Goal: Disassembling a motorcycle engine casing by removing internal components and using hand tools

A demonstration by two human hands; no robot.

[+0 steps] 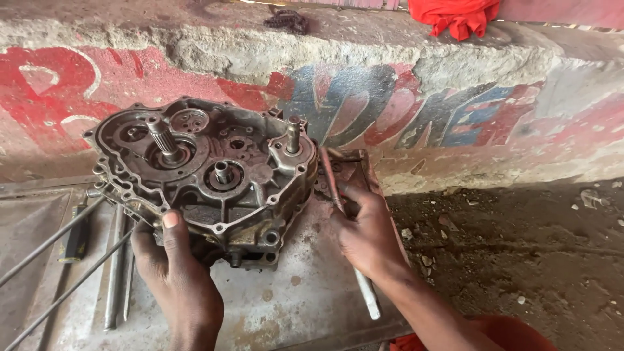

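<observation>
Head camera looks down on a greasy motorcycle engine crankcase [208, 175] lying open side up on a stained sheet-metal worktop [305, 299], close to a painted concrete wall [455, 110]. Three shafts stand up out of the case: a splined one [162, 136] at upper left, a short one [223, 172] near the middle, and a threaded stud [294, 133] at upper right.

The left hand [172, 273] holds the near edge of the crankcase, its grip clamped on the rim with the thumb pressed on top. The right hand [367, 234] sits just beside the right side of the case, fingers wrapped tight around a long metal tool [338, 201] whose upper end lies against the casing and whose pale lower end [369, 299] sticks out below the wrist.

Thin metal rods [65, 260] and a black-handled tool [77, 234] lie on the worktop to the left. A red cloth [458, 16] and a dark chain [289, 21] rest on top of the wall. Dirt floor [520, 253] lies to the right.
</observation>
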